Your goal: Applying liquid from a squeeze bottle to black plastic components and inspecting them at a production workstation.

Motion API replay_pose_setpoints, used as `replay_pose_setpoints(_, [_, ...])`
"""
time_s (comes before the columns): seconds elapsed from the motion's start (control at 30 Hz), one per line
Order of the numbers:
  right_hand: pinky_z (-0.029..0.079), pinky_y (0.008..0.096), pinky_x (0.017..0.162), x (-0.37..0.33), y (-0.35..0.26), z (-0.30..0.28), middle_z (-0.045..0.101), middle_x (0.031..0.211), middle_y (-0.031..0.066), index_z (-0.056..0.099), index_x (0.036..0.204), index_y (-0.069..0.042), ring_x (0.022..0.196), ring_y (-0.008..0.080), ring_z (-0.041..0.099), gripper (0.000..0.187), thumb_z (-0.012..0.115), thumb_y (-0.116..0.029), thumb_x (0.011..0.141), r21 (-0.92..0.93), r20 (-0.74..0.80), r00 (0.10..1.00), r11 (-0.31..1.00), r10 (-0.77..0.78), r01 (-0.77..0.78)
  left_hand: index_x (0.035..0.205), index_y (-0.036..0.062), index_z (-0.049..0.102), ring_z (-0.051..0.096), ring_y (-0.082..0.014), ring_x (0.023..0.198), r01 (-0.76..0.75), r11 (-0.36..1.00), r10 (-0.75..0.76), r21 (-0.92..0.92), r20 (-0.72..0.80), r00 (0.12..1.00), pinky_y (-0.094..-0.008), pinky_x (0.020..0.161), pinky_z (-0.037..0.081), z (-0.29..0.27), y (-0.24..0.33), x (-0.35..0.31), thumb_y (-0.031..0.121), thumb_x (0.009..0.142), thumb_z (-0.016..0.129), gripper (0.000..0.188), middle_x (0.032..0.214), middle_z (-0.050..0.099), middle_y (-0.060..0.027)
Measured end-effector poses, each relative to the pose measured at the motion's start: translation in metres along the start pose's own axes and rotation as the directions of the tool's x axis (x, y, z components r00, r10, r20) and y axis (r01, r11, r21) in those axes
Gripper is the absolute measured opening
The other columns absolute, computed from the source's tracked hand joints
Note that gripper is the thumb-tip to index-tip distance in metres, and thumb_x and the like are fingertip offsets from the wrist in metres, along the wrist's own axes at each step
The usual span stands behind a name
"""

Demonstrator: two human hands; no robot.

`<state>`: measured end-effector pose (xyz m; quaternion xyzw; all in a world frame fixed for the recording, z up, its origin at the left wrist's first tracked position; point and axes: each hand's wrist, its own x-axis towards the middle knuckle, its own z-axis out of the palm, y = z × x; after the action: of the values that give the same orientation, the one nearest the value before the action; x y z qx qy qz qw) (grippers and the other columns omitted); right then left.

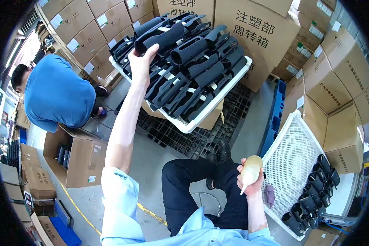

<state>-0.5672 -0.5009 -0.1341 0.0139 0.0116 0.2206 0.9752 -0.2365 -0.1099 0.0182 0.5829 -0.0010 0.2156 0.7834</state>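
Observation:
My left hand [142, 61] reaches out to the white tray [187, 126] heaped with black moulded plastic parts [188, 51]. It grips the end of one black tubular part [165, 37] at the tray's near left side, thumb against its edge; the other fingers are partly hidden. Over my right thigh, my right hand [254, 186] is wrapped round a squeeze bottle [252, 168] of yellowish liquid, its white nozzle tilted down toward me. Beside that hand, at the right, a white perforated tray [289, 164] holds several black parts [311, 197] along its right side, with a small purplish cloth [269, 195] near its left edge.
The heaped tray rests above a cardboard box on a black plastic pallet [180, 135]. Stacked cartons [254, 33] stand behind and at the right [326, 86]. At the left, a person in blue [59, 90] bends over beside an open carton [86, 160]. A blue pallet [276, 106] leans near the boxes.

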Motion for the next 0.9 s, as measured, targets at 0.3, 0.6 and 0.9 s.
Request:
replay_pose_setpoints(0.3, [0.064, 0.0449, 0.068, -0.002, -0.007, -0.005, 0.058, 0.123, 0.0302, 0.035, 0.148, -0.002, 0.091, 0.0386, 0.071, 0.081, 0.078, -0.036, 0.088, 0.012, -0.004, 1.0, 1.0, -0.02, 0.02, 0.141, -0.0096, 0.035, 0.061, -0.0285, 0.115, -0.127, 0.982, 0.135, 0.136, -0.049, 0.99, -0.038, 0.107, 0.048, -0.047, -0.014, -0.034, 0.019, 0.089, 0.08, 0.075, 0.129, 0.053, -0.0221])
replay_pose_setpoints(0.6, [0.06, 0.0421, 0.064, -0.015, 0.0, -0.019, 0.056, 0.128, 0.0278, 0.036, 0.149, -0.004, 0.087, 0.0375, 0.07, 0.082, 0.078, -0.037, 0.087, -0.068, -0.085, 0.995, 0.996, -0.06, 0.054, 0.139, -0.006, 0.045, 0.057, -0.0249, 0.116, -0.034, 0.955, 0.055, 0.296, -0.062, 0.997, -0.0371, 0.107, 0.04, -0.086, -0.042, -0.088, 0.022, 0.085, 0.083, 0.072, 0.127, 0.058, -0.0194])
replay_pose_setpoints(0.9, [0.059, 0.0476, 0.081, -0.04, -0.009, 0.005, 0.053, 0.142, 0.022, 0.04, 0.15, -0.005, 0.121, 0.0388, 0.06, 0.059, 0.064, -0.025, 0.1, 0.044, -0.07, 0.99, 0.991, -0.121, 0.124, 0.135, -0.0034, 0.052, 0.063, -0.0268, 0.113, 0.144, 0.872, -0.25, 0.468, 0.173, 0.953, -0.0368, 0.098, 0.051, -0.068, -0.076, -0.129, 0.025, 0.089, 0.078, 0.06, 0.127, 0.061, -0.0184])
